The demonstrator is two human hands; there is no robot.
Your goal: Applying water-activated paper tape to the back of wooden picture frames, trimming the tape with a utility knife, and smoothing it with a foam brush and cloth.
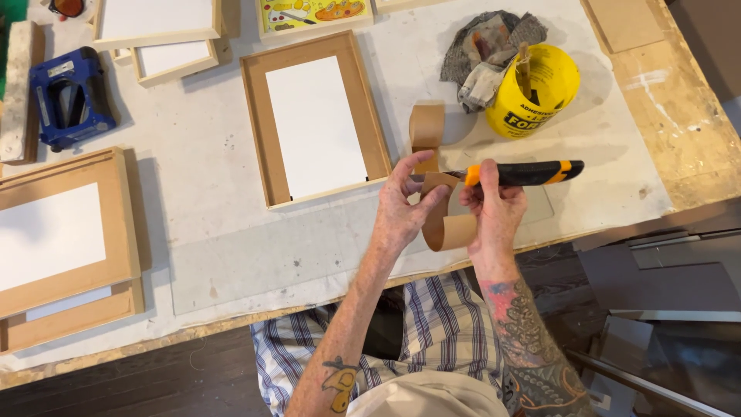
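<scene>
A curling strip of brown kraft paper tape [441,202] is held above the near edge of the white-covered workbench [216,193]. It is pinched between thumb and fingers of the left hand [403,207], which is closed on the strip. An orange-and-black utility knife [519,173] is gripped in the closed right hand [494,210], its blade laid against the strip. Just beyond the hands, a light wooden picture frame with a white backing [315,117] is laid flat. To the far right, a yellow plastic tub [534,91] is seen beside a crumpled grey rag [485,46]. At the far left, a blue staple gun [71,97] is placed.
</scene>
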